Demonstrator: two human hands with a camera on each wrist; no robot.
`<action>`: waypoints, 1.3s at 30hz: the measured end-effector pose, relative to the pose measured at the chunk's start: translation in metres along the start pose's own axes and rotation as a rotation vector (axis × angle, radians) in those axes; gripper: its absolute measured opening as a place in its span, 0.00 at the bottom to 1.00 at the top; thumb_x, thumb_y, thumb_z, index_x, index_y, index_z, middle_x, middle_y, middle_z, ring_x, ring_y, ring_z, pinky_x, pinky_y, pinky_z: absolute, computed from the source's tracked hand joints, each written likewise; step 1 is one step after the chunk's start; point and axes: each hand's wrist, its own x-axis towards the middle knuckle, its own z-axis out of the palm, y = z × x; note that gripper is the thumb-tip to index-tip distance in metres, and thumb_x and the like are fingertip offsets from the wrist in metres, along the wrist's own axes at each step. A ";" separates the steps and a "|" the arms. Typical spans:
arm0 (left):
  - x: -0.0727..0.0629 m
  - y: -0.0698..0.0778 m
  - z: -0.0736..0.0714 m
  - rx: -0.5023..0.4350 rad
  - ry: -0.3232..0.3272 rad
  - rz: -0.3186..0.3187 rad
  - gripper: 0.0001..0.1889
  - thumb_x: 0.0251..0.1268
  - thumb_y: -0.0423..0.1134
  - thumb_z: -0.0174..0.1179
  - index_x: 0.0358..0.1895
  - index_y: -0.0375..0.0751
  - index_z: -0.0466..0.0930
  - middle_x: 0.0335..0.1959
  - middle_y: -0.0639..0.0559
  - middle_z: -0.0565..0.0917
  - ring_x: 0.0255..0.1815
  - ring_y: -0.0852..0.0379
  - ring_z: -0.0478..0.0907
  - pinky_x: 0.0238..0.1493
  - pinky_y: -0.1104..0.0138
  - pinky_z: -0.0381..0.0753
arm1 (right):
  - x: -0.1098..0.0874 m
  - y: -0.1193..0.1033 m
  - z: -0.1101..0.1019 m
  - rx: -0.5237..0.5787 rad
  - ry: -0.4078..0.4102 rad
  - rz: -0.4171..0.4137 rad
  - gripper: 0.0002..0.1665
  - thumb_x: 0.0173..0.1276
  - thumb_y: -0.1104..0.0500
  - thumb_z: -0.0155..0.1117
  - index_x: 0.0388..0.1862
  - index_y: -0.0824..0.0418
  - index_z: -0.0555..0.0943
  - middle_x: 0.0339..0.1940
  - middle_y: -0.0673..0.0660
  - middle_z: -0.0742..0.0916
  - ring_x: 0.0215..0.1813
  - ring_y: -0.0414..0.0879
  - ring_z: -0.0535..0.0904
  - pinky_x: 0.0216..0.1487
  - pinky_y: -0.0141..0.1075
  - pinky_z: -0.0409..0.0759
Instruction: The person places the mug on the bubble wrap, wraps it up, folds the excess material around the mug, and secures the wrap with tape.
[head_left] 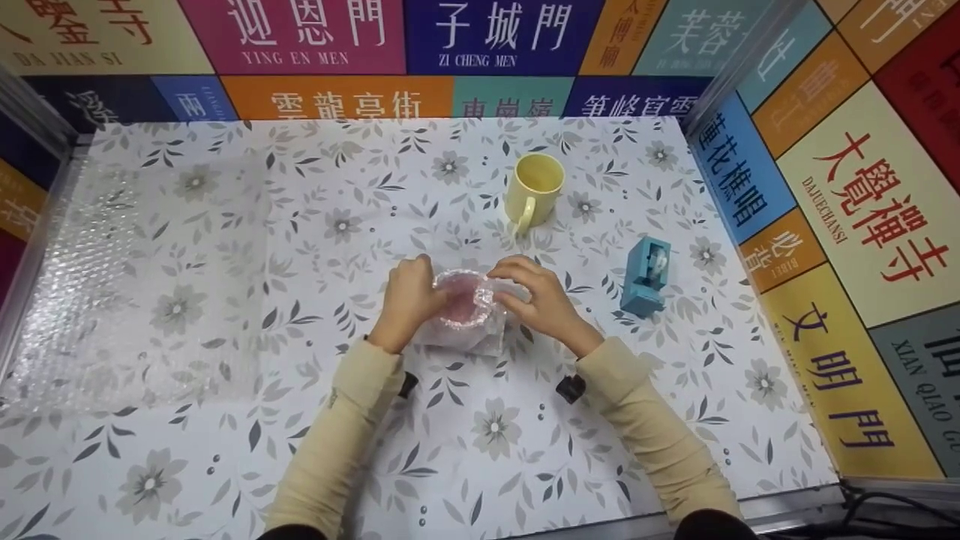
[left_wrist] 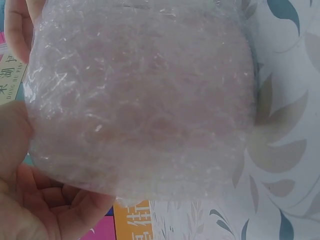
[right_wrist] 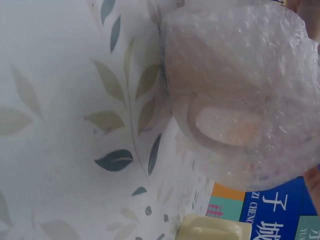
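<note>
A pink mug (head_left: 463, 298) stands upright on the table inside a sleeve of bubble wrap (left_wrist: 145, 105) whose edge rises around its mouth. Through the wrap, the right wrist view shows the mug's handle (right_wrist: 220, 135). My left hand (head_left: 407, 301) holds the wrapped mug on its left side, thumb reaching over the rim into the mouth. On the other side my right hand (head_left: 541, 300) pinches the wrap's edge at the rim between thumb and fingers. In the right wrist view this hand is mostly out of frame.
A yellow mug (head_left: 534, 191) stands behind, its handle toward me. To the right sits a blue tape dispenser (head_left: 643, 277) with a roll of clear tape. A flat sheet of bubble wrap (head_left: 142, 285) covers the table's left. Lettered panels (head_left: 337, 97) border the flowered table.
</note>
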 end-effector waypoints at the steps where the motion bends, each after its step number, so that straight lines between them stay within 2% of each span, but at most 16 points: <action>1: 0.000 0.000 0.000 -0.003 -0.002 -0.002 0.23 0.43 0.50 0.69 0.20 0.35 0.68 0.15 0.51 0.65 0.17 0.52 0.65 0.19 0.61 0.71 | 0.000 0.000 0.000 -0.011 -0.004 0.062 0.18 0.53 0.64 0.67 0.44 0.68 0.79 0.42 0.61 0.82 0.43 0.54 0.77 0.43 0.45 0.75; 3: 0.000 0.001 0.000 0.001 0.002 -0.001 0.23 0.43 0.50 0.70 0.21 0.33 0.69 0.15 0.49 0.67 0.17 0.50 0.66 0.20 0.59 0.72 | -0.001 0.000 0.000 -0.035 -0.027 0.181 0.20 0.54 0.60 0.68 0.45 0.68 0.78 0.41 0.61 0.81 0.42 0.54 0.77 0.40 0.45 0.76; 5: 0.000 0.001 -0.001 0.008 0.003 -0.001 0.23 0.43 0.49 0.70 0.23 0.32 0.70 0.17 0.45 0.71 0.19 0.48 0.69 0.22 0.58 0.74 | -0.002 0.000 0.000 -0.048 -0.047 0.256 0.20 0.55 0.58 0.67 0.44 0.68 0.79 0.38 0.60 0.82 0.40 0.53 0.77 0.38 0.45 0.76; 8: -0.001 0.001 -0.001 0.016 0.016 0.006 0.23 0.42 0.49 0.70 0.23 0.31 0.71 0.19 0.41 0.74 0.20 0.43 0.72 0.23 0.56 0.75 | -0.002 0.000 0.003 -0.028 -0.020 0.280 0.13 0.55 0.60 0.67 0.36 0.68 0.80 0.32 0.59 0.83 0.35 0.51 0.76 0.37 0.40 0.75; 12: -0.001 0.002 0.000 0.015 0.022 0.006 0.25 0.43 0.51 0.70 0.23 0.30 0.72 0.19 0.39 0.76 0.20 0.42 0.74 0.24 0.55 0.76 | 0.004 -0.022 0.002 0.081 0.077 0.311 0.07 0.54 0.68 0.66 0.28 0.72 0.78 0.27 0.62 0.81 0.31 0.50 0.73 0.36 0.35 0.72; 15: -0.001 0.003 0.002 0.027 0.042 0.006 0.26 0.42 0.53 0.69 0.22 0.30 0.72 0.19 0.37 0.77 0.21 0.40 0.75 0.24 0.54 0.77 | 0.009 -0.038 0.001 0.169 0.119 0.374 0.05 0.53 0.73 0.64 0.26 0.75 0.77 0.26 0.65 0.80 0.32 0.47 0.72 0.37 0.32 0.70; 18: -0.002 0.005 0.004 0.042 0.058 0.009 0.26 0.43 0.53 0.69 0.22 0.30 0.72 0.20 0.36 0.78 0.22 0.38 0.76 0.25 0.53 0.77 | 0.010 -0.037 0.007 0.212 0.144 0.421 0.05 0.51 0.73 0.65 0.24 0.75 0.77 0.25 0.63 0.80 0.33 0.42 0.72 0.38 0.29 0.71; 20: -0.002 0.006 0.005 0.053 0.064 0.011 0.25 0.44 0.52 0.68 0.22 0.29 0.73 0.21 0.35 0.78 0.23 0.38 0.77 0.25 0.54 0.78 | 0.010 -0.029 0.013 0.225 0.156 0.434 0.05 0.50 0.72 0.66 0.23 0.73 0.78 0.25 0.61 0.80 0.33 0.42 0.72 0.38 0.29 0.72; 25: -0.003 0.004 0.006 0.049 0.078 0.027 0.23 0.46 0.48 0.69 0.24 0.28 0.74 0.21 0.36 0.78 0.22 0.40 0.76 0.24 0.55 0.78 | 0.009 -0.008 0.027 0.212 0.137 0.425 0.07 0.48 0.68 0.70 0.21 0.69 0.78 0.28 0.61 0.77 0.36 0.50 0.71 0.39 0.38 0.72; 30: -0.003 0.003 0.004 0.039 0.058 0.025 0.24 0.45 0.51 0.68 0.24 0.29 0.73 0.21 0.37 0.77 0.21 0.40 0.76 0.23 0.56 0.77 | 0.014 -0.005 0.030 0.190 0.096 0.518 0.17 0.43 0.70 0.67 0.34 0.68 0.74 0.38 0.59 0.73 0.43 0.58 0.70 0.43 0.45 0.73; 33: -0.001 0.005 0.002 0.026 0.019 0.003 0.25 0.45 0.51 0.69 0.26 0.29 0.73 0.21 0.38 0.77 0.22 0.42 0.75 0.24 0.56 0.77 | 0.017 -0.005 0.032 0.161 0.090 0.560 0.24 0.39 0.73 0.61 0.40 0.67 0.71 0.41 0.60 0.73 0.45 0.60 0.70 0.44 0.45 0.72; 35: 0.000 0.006 0.002 0.018 -0.002 -0.011 0.23 0.44 0.48 0.69 0.27 0.29 0.73 0.22 0.39 0.77 0.22 0.43 0.75 0.24 0.57 0.76 | 0.018 -0.005 0.034 0.122 0.085 0.553 0.24 0.37 0.74 0.59 0.39 0.67 0.71 0.40 0.60 0.73 0.45 0.60 0.69 0.44 0.44 0.71; 39: 0.000 0.008 0.002 0.016 -0.011 -0.018 0.20 0.42 0.42 0.70 0.27 0.29 0.73 0.22 0.39 0.76 0.22 0.44 0.74 0.25 0.57 0.76 | 0.017 -0.005 0.036 0.011 0.078 0.536 0.23 0.36 0.72 0.61 0.37 0.66 0.71 0.40 0.61 0.73 0.45 0.59 0.69 0.46 0.43 0.69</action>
